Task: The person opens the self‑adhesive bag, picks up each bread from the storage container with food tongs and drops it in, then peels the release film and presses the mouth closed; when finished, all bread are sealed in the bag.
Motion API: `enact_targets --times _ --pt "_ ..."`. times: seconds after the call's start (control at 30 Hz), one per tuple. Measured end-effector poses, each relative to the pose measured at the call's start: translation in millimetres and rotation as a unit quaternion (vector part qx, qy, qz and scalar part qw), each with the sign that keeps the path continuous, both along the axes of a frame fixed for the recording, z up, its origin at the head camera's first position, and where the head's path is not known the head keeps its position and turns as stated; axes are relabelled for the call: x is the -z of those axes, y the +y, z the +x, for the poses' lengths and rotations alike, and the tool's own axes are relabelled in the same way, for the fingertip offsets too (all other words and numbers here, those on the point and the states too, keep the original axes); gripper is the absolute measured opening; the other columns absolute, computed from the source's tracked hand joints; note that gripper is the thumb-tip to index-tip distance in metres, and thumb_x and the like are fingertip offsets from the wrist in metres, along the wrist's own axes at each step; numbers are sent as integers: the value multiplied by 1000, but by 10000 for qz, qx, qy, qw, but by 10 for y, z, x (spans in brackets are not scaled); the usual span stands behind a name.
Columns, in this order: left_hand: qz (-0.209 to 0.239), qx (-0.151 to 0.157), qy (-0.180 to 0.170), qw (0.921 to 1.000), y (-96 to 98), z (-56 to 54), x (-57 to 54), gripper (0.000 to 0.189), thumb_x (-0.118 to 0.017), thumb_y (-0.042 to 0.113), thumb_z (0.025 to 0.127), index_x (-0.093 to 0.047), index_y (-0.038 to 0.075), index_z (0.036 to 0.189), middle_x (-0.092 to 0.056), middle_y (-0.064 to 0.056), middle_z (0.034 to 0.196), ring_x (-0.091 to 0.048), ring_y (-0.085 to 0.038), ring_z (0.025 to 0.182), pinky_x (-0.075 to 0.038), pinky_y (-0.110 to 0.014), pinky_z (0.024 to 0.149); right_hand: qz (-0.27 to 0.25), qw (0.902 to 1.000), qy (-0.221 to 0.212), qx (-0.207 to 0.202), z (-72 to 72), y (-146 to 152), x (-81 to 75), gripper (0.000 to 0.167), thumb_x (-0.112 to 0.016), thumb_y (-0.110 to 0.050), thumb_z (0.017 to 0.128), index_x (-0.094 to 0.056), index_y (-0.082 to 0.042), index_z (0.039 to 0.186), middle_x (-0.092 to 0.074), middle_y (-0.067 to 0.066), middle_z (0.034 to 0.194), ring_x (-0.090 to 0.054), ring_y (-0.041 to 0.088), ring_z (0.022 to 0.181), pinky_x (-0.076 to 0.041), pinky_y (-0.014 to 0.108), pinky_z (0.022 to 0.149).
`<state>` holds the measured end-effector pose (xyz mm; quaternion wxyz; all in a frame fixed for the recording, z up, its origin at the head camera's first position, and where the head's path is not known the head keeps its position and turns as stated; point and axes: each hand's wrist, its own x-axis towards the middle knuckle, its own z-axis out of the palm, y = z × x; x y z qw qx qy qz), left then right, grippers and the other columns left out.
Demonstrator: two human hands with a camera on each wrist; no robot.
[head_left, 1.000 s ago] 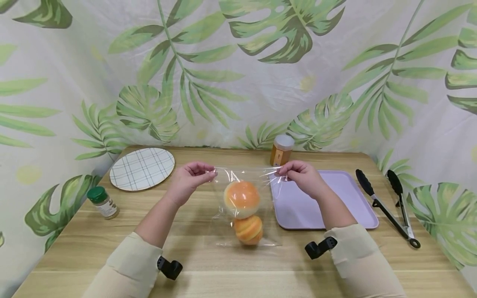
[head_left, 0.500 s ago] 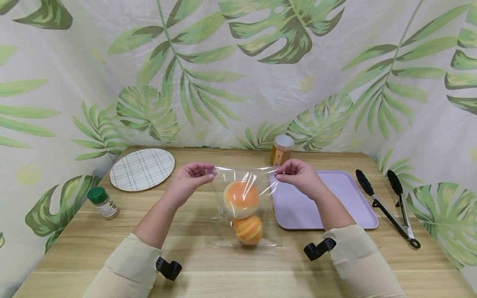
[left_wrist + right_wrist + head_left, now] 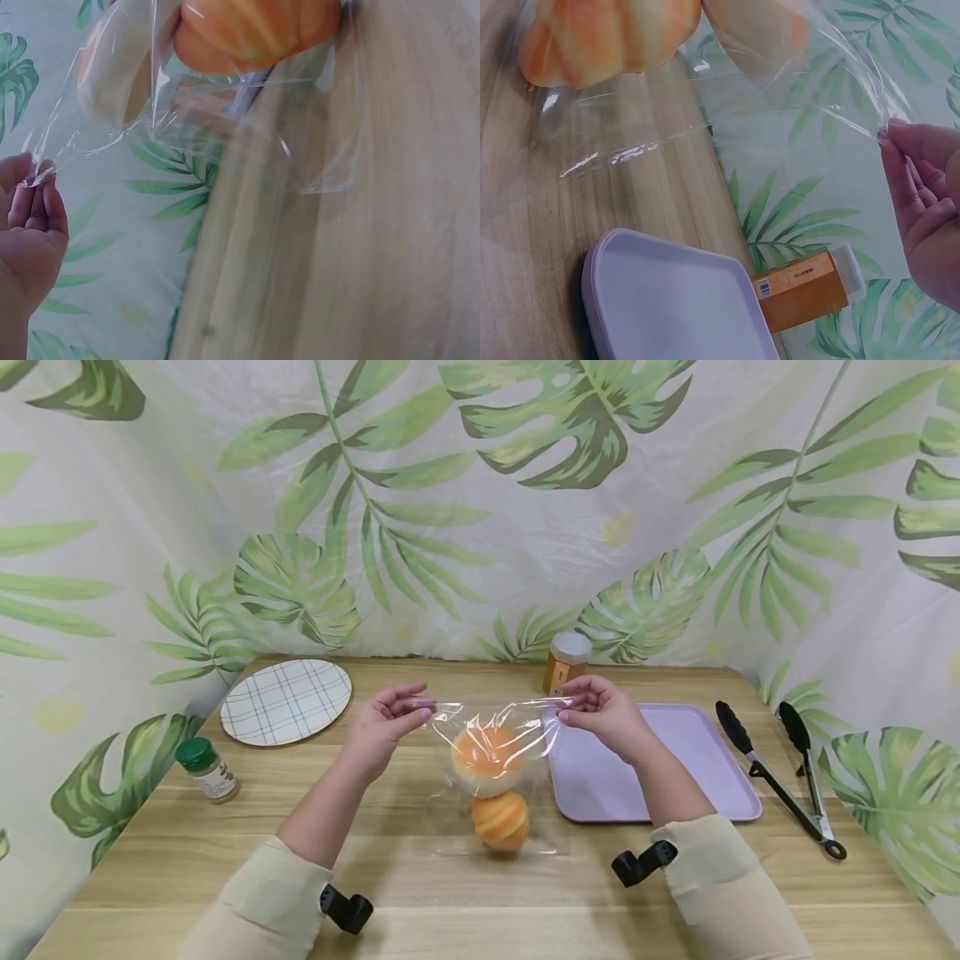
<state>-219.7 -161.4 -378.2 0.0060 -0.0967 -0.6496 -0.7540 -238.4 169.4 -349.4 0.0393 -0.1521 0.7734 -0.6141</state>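
Note:
A clear plastic bag (image 3: 442,810) holds two breads: a round bun (image 3: 487,760) with an orange-brown top and, below it, a smaller ridged bread roll (image 3: 501,821). My left hand (image 3: 381,731) pinches the bag's upper left corner between thumb and fingers. At the upper right corner, my right hand (image 3: 609,718) pinches the film the same way. Between the two hands the top edge is stretched, with creases and glare over the bun. In the left wrist view the left hand (image 3: 34,232) grips the film, and in the right wrist view the right hand (image 3: 930,195) does too.
A lilac tray (image 3: 697,768) lies right of the bag, partly behind the right forearm. Black-tipped tongs (image 3: 787,793) lie farther right. An amber jar (image 3: 566,664) stands at the back. A checked oval plate (image 3: 287,702) and a green-capped spice jar (image 3: 208,768) are on the left.
The left hand's fingers have shifted slightly on the bag corner and its index finger has lifted. The film near the top is more creased over the bun. The breads stay nearly in place.

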Motion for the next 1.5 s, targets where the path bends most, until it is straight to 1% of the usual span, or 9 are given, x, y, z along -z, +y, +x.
enact_targets --times 0.1,0.27,0.5,0.7,0.87,1.0,1.13,1.3,1.5 --pt "580 254 -355 9974 52 10 67 44 -55 -6 93 -54 12 133 -68 4 116 -65 -3 100 -54 -18 90 -137 9999 32 -71 -1 10 24 38 -69 9 84 -53 10 119 -69 -12 88 -65 4 85 -59 19 78" --pt "1007 510 -1122 9873 152 8 179 70 -51 -5 96 -14 4 155 -35 -21 151 -62 -5 106 -54 -19 95 -211 9996 117 -154 -6 12 55 32 -70 8 84 -60 -2 112 -70 -11 90 -67 4 86 -59 20 79" --pt "782 464 -1340 9868 232 0 239 32 -56 -2 95 -52 1 126 -68 6 106 -67 -6 95 -57 -22 91 -253 9993 93 -265 0 5 54 36 -71 6 84 -56 5 116 -70 -14 92 -66 6 89 -59 20 80" --pt "539 512 -921 9930 275 43 135 31 -58 -4 93 -51 1 122 -74 8 93 -72 -7 88 -61 -23 78 794 9955 329 -400 -40 3 -100 41 -68 -2 88 -53 7 125 -66 8 110 -61 10 96 -56 23 84" --pt "181 453 -631 9968 344 104 -16 39 -62 -5 91 -48 -6 127 -75 4 98 -72 -8 89 -61 -26 80 2128 9716 805 -654 -73 -251 -443 45 -70 -20 90 -57 -2 128 -63 18 123 -60 28 112 -51 41 101" --pt "34 505 -415 9979 397 161 -88 36 -63 -5 90 -51 -5 124 -75 3 100 -72 -8 90 -61 -26 79 3277 9302 731 -1483 -71 -589 -637 51 -72 -36 88 -59 -9 129 -64 10 126 -59 28 118 -51 43 103" --pt "18 578 -266 9980 436 205 -112 34 -63 -6 90 -53 -5 122 -76 3 100 -70 -5 90 -60 -24 79 3943 8941 529 -2055 -71 -791 -682 44 -75 -38 85 -65 -9 116 -69 3 104 -62 16 98 -54 31 87" --pt "176 627 -168 9977 412 214 -95 30 -60 -9 90 -54 -3 118 -75 7 95 -71 -4 87 -60 -22 78 4078 8864 426 -2149 -83 -741 -659 30 -80 -33 82 -67 -11 97 -61 -2 82 -53 12 79 -47 24 69" --pt "246 541 -187 9981 328 214 -53 28 -59 -10 90 -57 7 112 -74 12 90 -71 -4 86 -60 -21 77 4015 8938 311 -1975 -84 -540 -615 32 -80 -30 82 -66 -9 102 -62 -1 84 -55 12 79 -48 24 68"
